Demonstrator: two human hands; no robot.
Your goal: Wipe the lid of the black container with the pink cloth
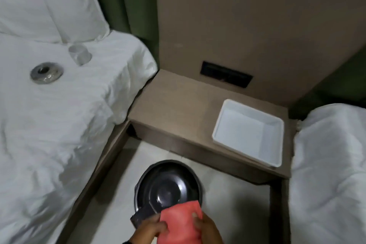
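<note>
The black container [168, 186] stands on the pale floor between two beds, its round glossy lid [170, 182] facing up. A pink cloth [181, 222] lies over the lid's near right edge. My right hand [208, 228] presses on the cloth from the right. My left hand [150, 230] grips the cloth's left edge, close to a dark handle part [141, 217] that sticks out of the container toward me. Both wrists run off the bottom of the frame.
A white bed [59, 115] with pillows fills the left; a round grey object [46, 73] and a clear glass [80, 54] lie on it. A beige nightstand [168, 105] holds an empty white tray [248, 131]. Another white bed [328, 174] borders the right.
</note>
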